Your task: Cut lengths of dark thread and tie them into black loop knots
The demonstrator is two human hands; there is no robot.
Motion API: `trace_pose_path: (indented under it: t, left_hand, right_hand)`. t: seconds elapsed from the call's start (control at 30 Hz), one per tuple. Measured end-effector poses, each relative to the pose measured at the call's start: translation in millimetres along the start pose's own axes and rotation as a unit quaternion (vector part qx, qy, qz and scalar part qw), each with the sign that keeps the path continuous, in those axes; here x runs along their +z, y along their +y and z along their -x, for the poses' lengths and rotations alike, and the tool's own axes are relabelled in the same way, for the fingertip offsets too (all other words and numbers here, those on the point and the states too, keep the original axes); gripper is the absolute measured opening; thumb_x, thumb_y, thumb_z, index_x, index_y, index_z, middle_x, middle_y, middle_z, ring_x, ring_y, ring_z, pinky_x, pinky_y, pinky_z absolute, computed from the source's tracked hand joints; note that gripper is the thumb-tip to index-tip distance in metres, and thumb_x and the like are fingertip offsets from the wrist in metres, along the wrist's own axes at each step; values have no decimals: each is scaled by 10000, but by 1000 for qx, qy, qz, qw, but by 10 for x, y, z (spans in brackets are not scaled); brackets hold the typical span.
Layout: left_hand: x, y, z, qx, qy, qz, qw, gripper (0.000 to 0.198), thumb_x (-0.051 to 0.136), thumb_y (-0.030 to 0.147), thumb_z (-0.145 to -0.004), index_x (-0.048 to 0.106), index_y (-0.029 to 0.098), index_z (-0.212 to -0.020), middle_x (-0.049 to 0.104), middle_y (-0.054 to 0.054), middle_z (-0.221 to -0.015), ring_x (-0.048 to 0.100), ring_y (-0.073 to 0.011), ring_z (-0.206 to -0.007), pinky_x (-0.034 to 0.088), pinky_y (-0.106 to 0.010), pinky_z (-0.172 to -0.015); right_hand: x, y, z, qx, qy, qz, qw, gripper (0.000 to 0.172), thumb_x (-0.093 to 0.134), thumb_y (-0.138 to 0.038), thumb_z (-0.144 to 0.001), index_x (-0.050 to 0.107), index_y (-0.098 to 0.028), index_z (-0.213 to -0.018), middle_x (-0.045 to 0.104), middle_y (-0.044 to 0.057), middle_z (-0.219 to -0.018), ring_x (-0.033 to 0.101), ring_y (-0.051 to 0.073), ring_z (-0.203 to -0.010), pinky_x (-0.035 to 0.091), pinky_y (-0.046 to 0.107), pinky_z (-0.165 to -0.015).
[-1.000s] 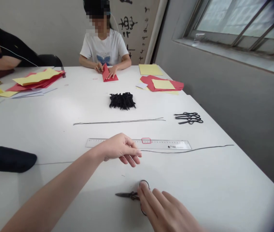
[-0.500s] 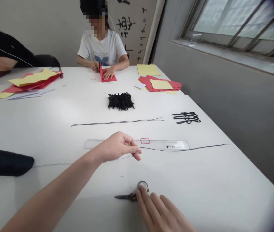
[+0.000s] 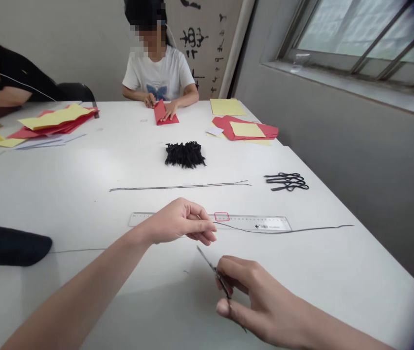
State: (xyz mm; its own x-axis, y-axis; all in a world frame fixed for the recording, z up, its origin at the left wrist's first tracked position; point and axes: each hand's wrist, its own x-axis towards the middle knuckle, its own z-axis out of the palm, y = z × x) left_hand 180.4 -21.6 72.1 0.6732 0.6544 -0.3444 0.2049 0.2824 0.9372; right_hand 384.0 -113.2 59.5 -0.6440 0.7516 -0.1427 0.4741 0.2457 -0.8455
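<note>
My left hand (image 3: 188, 223) is closed in a pinch on a thin dark cord (image 3: 312, 229) above the table. One stretch of that cord runs right across the clear ruler (image 3: 243, 218); another runs left to a dark spool (image 3: 13, 245). Lower right, my right hand (image 3: 250, 291) grips small scissors (image 3: 223, 284), its fingers at the handles. The blade tips point up and left, a little below my left hand and apart from the cord. Part of the ruler is hidden behind my left hand.
Beyond the ruler lie straight cord lengths (image 3: 177, 186), a black bundle of cords (image 3: 185, 154) and looped black cords (image 3: 287, 181). Coloured paper (image 3: 53, 119) is stacked far left, more paper (image 3: 246, 129) far right. Across the table a person (image 3: 161, 73) handles red paper (image 3: 161, 114).
My right hand has lifted the scissors off the table and turned their tips up toward my left hand. My left hand keeps its pinch on the cord. Across the table, the red paper has shifted slightly.
</note>
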Motion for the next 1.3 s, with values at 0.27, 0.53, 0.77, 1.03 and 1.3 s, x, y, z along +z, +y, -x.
trace_pose_path:
  t: [0.27, 0.53, 0.77, 1.03, 1.3]
  left_hand:
    - [22, -42, -37, -23, 24, -23, 999, 237, 684, 378, -766, 680, 141, -767, 735, -81, -824, 686, -161, -735, 523, -274, -706]
    - [39, -94, -72, -51, 23, -7, 998, 221, 721, 361, -732, 692, 142, -745, 737, -71, -796, 684, -144, -698, 515, -229, -668]
    - [42, -103, -78, -56, 20, 1, 998, 224, 731, 359, -720, 684, 141, -745, 735, -71, -781, 691, -157, -683, 518, -243, -663]
    - [50, -89, -80, -46, 31, -4, 998, 228, 718, 368, -731, 685, 143, -742, 735, -71, -788, 684, -151, -715, 518, -243, -688]
    - [52, -95, -83, -49, 42, -2, 998, 228, 705, 373, -746, 688, 145, -737, 735, -67, -774, 686, -150, -714, 527, -247, -693]
  right_hand:
    - [42, 177, -81, 69, -44, -175, 981, 486, 410, -638, -857, 413, -169, -728, 380, -26, -660, 312, 96, -597, 261, 233, -534]
    - [68, 197, -125, 84, -34, -141, 986, 438, 505, -577, -842, 388, -178, -705, 357, -35, -647, 295, 94, -582, 252, 235, -517]
    - [116, 149, -135, 68, -5, -82, 994, 390, 514, -514, -857, 400, -175, -702, 394, -26, -660, 326, 94, -582, 277, 233, -528]
    - [197, 161, -139, 98, 19, -65, 993, 368, 479, -477, -884, 370, -183, -692, 422, -16, -688, 352, 102, -603, 294, 233, -544]
    - [209, 169, -167, 102, 21, -86, 991, 315, 477, -376, -903, 361, -184, -683, 444, -24, -667, 363, 94, -587, 297, 225, -538]
